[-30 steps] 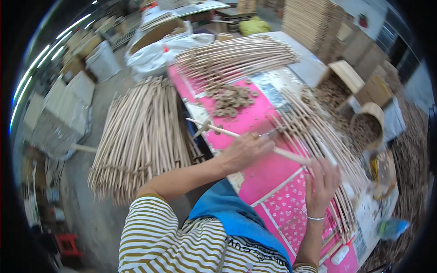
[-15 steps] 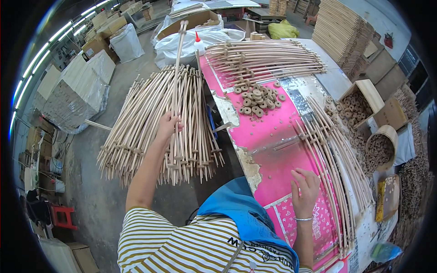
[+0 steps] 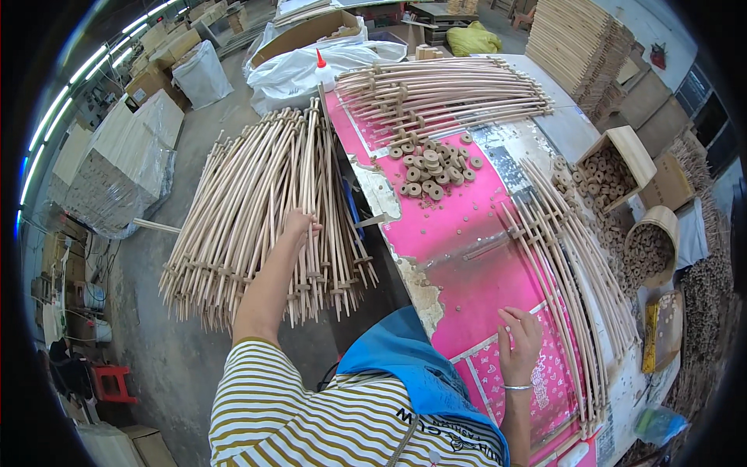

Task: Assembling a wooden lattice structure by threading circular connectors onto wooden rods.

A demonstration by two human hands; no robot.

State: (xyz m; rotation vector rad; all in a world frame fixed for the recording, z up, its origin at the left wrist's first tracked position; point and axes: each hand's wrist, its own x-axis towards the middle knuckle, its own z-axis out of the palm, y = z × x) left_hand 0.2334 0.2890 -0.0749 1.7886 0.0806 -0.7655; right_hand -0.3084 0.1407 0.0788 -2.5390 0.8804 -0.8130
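Note:
My left hand [image 3: 300, 226] is closed around a wooden dowel [image 3: 310, 175], which lies along the top of a large heap of similar dowels [image 3: 226, 210]. Those dowels have small wooden discs fitted near their ends. Over the pink-covered workbench [image 3: 467, 296], my right hand [image 3: 520, 346] hovers with loosely bent fingers, thumb apart, nothing visible in it. Beside it to the right runs a row of dowels [image 3: 572, 296], some carrying discs. A pile of loose wooden discs with holes [image 3: 436, 167] sits farther up the bench, below another bundle of dowels [image 3: 443, 93].
A white bottle with a red tip [image 3: 324, 74] stands at the bench's far left corner. Along the right side are a wooden box [image 3: 634, 159] and a round container [image 3: 661, 226], both full of discs. Stacked boards [image 3: 580, 54] rise behind. A red stool [image 3: 114, 384] stands left.
My left hand has lowered the dowel, whose far end stood raised before, onto the heap. My right hand has stayed over the bench, shifting only slightly.

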